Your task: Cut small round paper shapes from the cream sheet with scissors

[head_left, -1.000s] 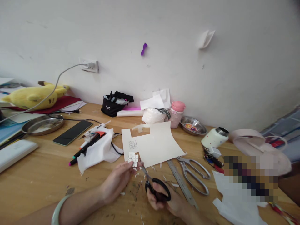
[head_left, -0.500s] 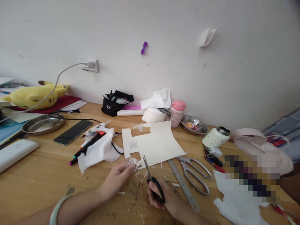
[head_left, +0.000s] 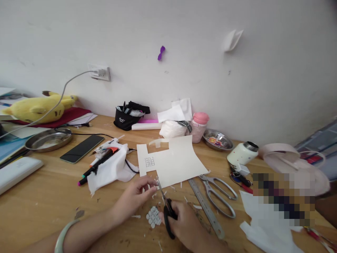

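My right hand (head_left: pixel 180 219) grips black-handled scissors (head_left: pixel 168 211), their narrow blades pointing up and away. Close to the blade tips is my left hand (head_left: pixel 139 193), thumb and fingers bent toward each other. Whatever they pinch, if anything, is too small to make out. A small paper cutout (head_left: pixel 153 216) with rounded grey-white shapes is below the blades, by my right fingertips; whether they touch it is unclear. Beyond the hands lies a cream paper sheet (head_left: pixel 179 161) with notches cut from it and a small grid of rounded outlines drawn at its left.
A steel ruler (head_left: pixel 206 209) and larger metal scissors (head_left: pixel 219 196) lie to the right. White tissue (head_left: pixel 113 172), markers (head_left: pixel 89 175) and a phone (head_left: pixel 82 149) are on the left. Behind stand a black pouch (head_left: pixel 127 117) and a pink cup (head_left: pixel 199 128). Paper scraps litter the wood.
The paper cutout has left my left fingers and is now lower, by my right hand. My right hand has turned the scissors, and their tips have come to my left fingers.
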A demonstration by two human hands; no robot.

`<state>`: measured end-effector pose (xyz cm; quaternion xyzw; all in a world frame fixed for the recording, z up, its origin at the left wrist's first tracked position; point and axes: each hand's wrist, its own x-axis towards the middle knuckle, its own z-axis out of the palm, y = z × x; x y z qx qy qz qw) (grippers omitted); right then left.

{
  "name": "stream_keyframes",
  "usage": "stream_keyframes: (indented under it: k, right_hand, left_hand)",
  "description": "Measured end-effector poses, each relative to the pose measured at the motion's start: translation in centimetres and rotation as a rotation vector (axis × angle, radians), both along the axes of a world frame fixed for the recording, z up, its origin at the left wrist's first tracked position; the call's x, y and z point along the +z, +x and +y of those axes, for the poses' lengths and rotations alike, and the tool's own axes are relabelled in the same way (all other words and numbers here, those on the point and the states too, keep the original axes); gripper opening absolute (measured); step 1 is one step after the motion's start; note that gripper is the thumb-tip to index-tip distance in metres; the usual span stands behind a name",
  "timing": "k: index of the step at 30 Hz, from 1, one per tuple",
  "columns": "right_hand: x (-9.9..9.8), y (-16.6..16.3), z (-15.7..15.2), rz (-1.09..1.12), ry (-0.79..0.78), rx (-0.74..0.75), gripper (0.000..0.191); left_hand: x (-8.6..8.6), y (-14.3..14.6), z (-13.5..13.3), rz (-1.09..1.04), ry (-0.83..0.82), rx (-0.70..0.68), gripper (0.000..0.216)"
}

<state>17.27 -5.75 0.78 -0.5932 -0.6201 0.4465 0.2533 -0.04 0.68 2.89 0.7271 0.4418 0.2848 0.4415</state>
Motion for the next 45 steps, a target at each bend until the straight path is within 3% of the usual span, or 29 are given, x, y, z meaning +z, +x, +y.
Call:
stream_keyframes:
  k: [6,15,23,30,35,45]
  right_hand:
    - [-0.2,-0.1,-0.2,-0.289,0.101,-0.004,0.021]
    - [-0.1,-0.1,-0.2,-0.448,0.159,-0.002,0.012]
    - [-0.4,0.1,-0.2,-0.562,0.181,0.002,0.016]
    - [0.0,0.1,-0.1,-0.667,0.163,-0.017,0.018]
    - [0.0,0.1,-0.1,-0.552,0.151,-0.004,0.019]
    - [0.3,0.4,0.0,0.0,-0.046,0.097,0.033]
  left_hand:
    - [-0.8,0.4,-0.3,-0.207,-0.141,0.093,0.018]
    - [-1.0,0.4,-0.5,-0.307,-0.183,0.133,0.013]
    - [-1.2,0.5,-0.4,-0.331,-0.293,0.119,0.016]
    - [-1.0,0.4,-0.5,-0.201,-0.319,0.155,0.026]
    - [-0.7,0.1,-0.5,-0.259,-0.302,0.092,0.027]
    - [-0.2,0.0,-0.8,-0.402,-0.357,0.047,0.024]
